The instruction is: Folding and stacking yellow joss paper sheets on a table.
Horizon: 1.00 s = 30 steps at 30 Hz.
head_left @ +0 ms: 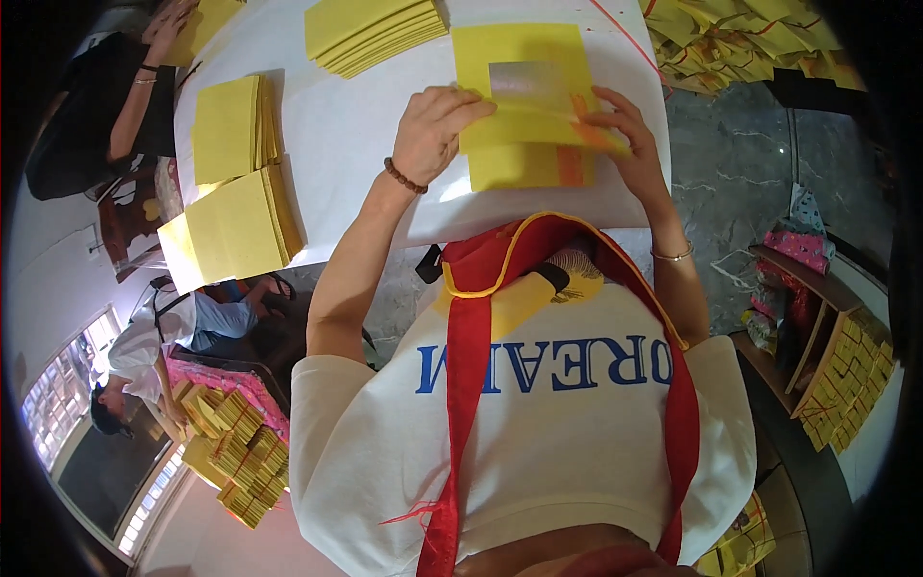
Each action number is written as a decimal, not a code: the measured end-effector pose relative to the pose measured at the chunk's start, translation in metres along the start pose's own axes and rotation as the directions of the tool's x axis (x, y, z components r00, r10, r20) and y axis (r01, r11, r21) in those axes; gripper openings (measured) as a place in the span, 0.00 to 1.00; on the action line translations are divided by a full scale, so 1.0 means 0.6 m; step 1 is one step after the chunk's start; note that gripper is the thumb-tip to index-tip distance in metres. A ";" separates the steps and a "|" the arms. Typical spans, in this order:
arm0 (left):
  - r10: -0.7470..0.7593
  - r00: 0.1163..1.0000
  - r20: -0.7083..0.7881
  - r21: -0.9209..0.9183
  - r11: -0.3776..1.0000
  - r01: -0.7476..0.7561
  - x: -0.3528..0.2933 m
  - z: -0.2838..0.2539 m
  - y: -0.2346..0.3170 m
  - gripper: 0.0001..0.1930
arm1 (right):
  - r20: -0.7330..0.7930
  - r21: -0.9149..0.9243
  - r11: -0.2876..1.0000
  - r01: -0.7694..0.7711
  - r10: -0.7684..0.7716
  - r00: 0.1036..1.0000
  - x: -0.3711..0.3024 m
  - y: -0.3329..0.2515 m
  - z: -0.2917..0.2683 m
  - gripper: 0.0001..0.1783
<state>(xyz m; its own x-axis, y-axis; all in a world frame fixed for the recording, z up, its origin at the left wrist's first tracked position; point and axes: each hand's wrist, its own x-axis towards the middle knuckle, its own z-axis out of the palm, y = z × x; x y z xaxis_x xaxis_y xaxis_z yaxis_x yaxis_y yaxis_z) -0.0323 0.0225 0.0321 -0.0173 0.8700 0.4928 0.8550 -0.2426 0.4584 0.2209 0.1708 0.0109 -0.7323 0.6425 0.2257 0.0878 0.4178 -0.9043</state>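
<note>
A yellow paper sheet (519,43) with a silver rectangle (529,82) and an orange patch lies in front of me at the table's near side. My left hand (437,130) pinches its left edge between thumb and fingers. At the opposite edge, my right hand (635,144) grips the paper, which looks bent and slightly blurred there. Beneath its lower edge shows more yellow paper (514,168) with an orange strip; whether it belongs to the same sheet I cannot tell.
Yellow paper stacks stand on the white table (356,144): a fanned stack (375,34) at the far side, two more (226,130) at left. A heap of yellow papers (745,43) lies far right. Other people are at left; tied yellow bundles (240,452) lie lower left.
</note>
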 end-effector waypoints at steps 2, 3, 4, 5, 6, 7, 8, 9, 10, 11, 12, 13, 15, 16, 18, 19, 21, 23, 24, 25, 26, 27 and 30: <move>0.009 0.998 0.059 -0.025 1.000 -0.007 -0.013 -0.006 0.009 0.14 | 0.060 -0.071 0.995 0.067 -0.063 0.996 -0.006 -0.001 -0.011 0.21; -0.029 0.997 0.073 -0.062 0.998 0.033 -0.022 -0.009 0.021 0.14 | 0.169 -0.123 0.990 0.070 -0.048 0.984 -0.016 -0.012 -0.016 0.18; -0.031 0.997 0.072 -0.060 0.998 0.035 -0.038 -0.008 0.027 0.14 | 0.276 -0.174 0.982 0.078 -0.028 0.961 -0.026 -0.024 -0.019 0.15; -0.100 0.988 0.118 -0.125 0.985 0.115 -0.058 -0.003 0.029 0.13 | 0.278 -0.173 0.982 0.079 -0.028 0.960 -0.037 -0.031 -0.016 0.15; -0.167 0.971 0.169 -0.187 0.962 0.198 -0.072 -0.001 0.037 0.12 | 0.284 -0.139 0.990 -0.017 0.057 0.957 -0.053 -0.035 -0.009 0.15; -0.195 0.962 0.194 -0.211 0.949 0.234 -0.082 0.001 0.043 0.11 | 0.293 -0.106 0.988 -0.114 0.141 0.946 -0.062 -0.037 -0.003 0.14; -0.199 0.961 0.195 -0.210 0.948 0.239 -0.089 0.004 0.047 0.11 | 0.297 -0.104 0.988 -0.116 0.142 0.944 -0.066 -0.038 0.001 0.14; -0.229 0.955 0.188 -0.210 0.941 0.267 -0.091 0.006 0.054 0.10 | 0.264 -0.122 0.989 -0.080 0.110 0.958 -0.070 -0.040 0.005 0.14; -0.259 0.949 0.181 -0.209 0.932 0.295 -0.091 0.008 0.059 0.08 | 0.232 -0.141 0.989 -0.043 0.075 0.970 -0.072 -0.041 0.009 0.13; -0.264 0.947 0.182 -0.209 0.931 0.299 -0.089 0.012 0.059 0.08 | 0.236 -0.140 0.989 -0.045 0.077 0.969 -0.068 -0.045 0.013 0.13; -0.349 0.922 0.168 -0.220 0.898 0.380 -0.081 0.018 0.053 0.08 | 0.212 -0.186 0.982 -0.024 0.064 0.975 -0.059 -0.049 0.016 0.14; -0.431 0.889 0.155 -0.231 0.859 0.457 -0.074 0.023 0.050 0.09 | 0.188 -0.233 0.972 -0.004 0.049 0.981 -0.051 -0.051 0.020 0.14; -0.603 0.768 0.217 -0.263 0.721 0.641 -0.059 0.030 0.052 0.11 | 0.134 -0.037 0.959 -0.280 0.283 0.950 -0.041 -0.041 0.031 0.15; -0.736 0.612 0.289 -0.279 0.546 0.790 -0.052 0.034 0.051 0.13 | 0.126 0.171 0.835 -0.522 0.507 0.852 -0.037 -0.034 0.037 0.15; -0.760 0.597 0.255 -0.314 0.519 0.795 -0.051 0.048 0.042 0.14 | 0.009 0.247 0.844 -0.477 0.490 0.872 -0.026 -0.030 0.058 0.16; -0.785 0.577 0.226 -0.349 0.488 0.800 -0.051 0.054 0.036 0.15 | -0.109 0.319 0.848 -0.424 0.477 0.872 -0.022 -0.030 0.065 0.17; -0.803 0.541 0.249 -0.381 0.432 0.817 -0.052 0.060 0.024 0.15 | -0.128 0.232 0.870 -0.436 0.471 0.873 -0.018 -0.033 0.068 0.19; -0.820 0.502 0.275 -0.410 0.372 0.833 -0.053 0.068 0.014 0.15 | -0.143 0.143 0.883 -0.447 0.466 0.873 -0.018 -0.027 0.070 0.20; -0.833 0.481 0.272 -0.447 0.333 0.830 -0.052 0.075 0.011 0.16 | -0.150 0.129 0.887 -0.444 0.460 0.875 -0.017 -0.018 0.072 0.21; -0.846 0.459 0.271 -0.484 0.293 0.825 -0.052 0.082 0.007 0.16 | -0.156 0.114 0.891 -0.440 0.454 0.877 -0.015 -0.010 0.072 0.21; -0.845 0.460 0.272 -0.484 0.293 0.825 -0.055 0.091 0.001 0.16 | -0.158 0.113 0.890 -0.441 0.455 0.877 -0.014 -0.004 0.070 0.21; -0.848 0.469 0.246 -0.507 0.300 0.808 -0.055 0.095 -0.003 0.16 | -0.153 0.064 0.875 -0.479 0.483 0.862 -0.011 -0.002 0.070 0.21; -0.859 0.478 0.183 -0.521 0.328 0.788 -0.058 0.103 -0.001 0.16 | -0.160 0.063 0.866 -0.497 0.500 0.851 -0.008 0.000 0.076 0.21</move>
<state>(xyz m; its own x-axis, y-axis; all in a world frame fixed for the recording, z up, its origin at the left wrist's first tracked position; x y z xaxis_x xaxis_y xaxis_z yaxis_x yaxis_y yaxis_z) -0.0005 0.0190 -0.0310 -0.6479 0.7029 -0.2934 -0.0031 0.3827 0.9239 0.1936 0.1388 -0.0066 -0.4714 0.8584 -0.2024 0.3973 0.0019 -0.9177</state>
